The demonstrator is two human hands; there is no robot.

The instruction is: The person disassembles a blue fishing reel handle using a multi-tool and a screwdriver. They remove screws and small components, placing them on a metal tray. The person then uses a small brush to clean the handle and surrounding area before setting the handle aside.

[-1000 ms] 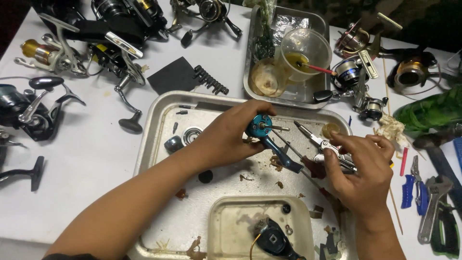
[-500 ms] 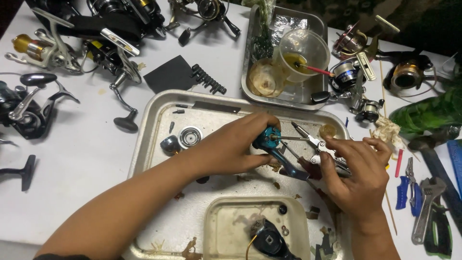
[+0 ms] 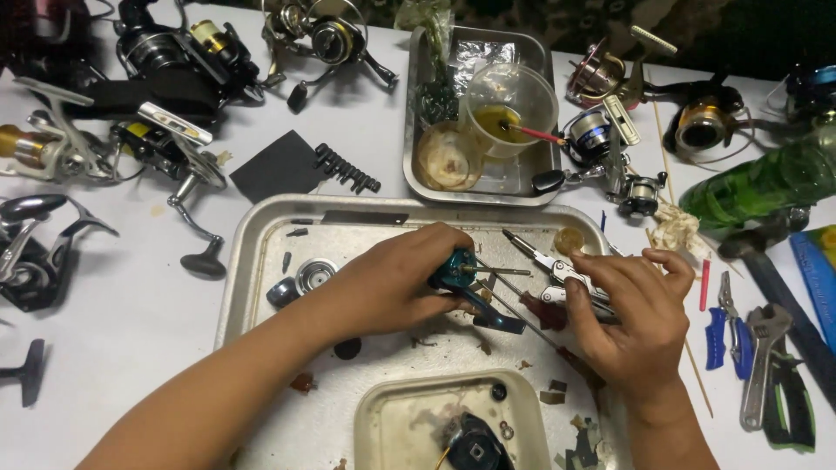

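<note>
My left hand (image 3: 396, 283) grips a blue fishing-reel body (image 3: 459, 271) over a large metal tray (image 3: 261, 261); a thin shaft sticks out of the reel to the right. My right hand (image 3: 631, 318) holds a folding multi-tool with pliers (image 3: 544, 261), its tip pointing left toward the reel, a little apart from it. A small round metal part (image 3: 313, 274) and a dark part (image 3: 281, 292) lie on the tray left of my left hand. A cream plastic tub (image 3: 383, 409) with a dark reel piece (image 3: 475, 444) sits at the tray's near edge.
Several spinning reels (image 3: 165, 70) crowd the white table at left and top. A smaller steel tray (image 3: 418, 113) holds a clear cup with yellowish liquid (image 3: 509, 109). A green bottle (image 3: 766, 183), blue-handled pliers (image 3: 723, 331) and a wrench (image 3: 762, 365) lie at right.
Both hands have stayed over the tray; the blue reel body has shifted slightly lower and turned, and the view has moved a little.
</note>
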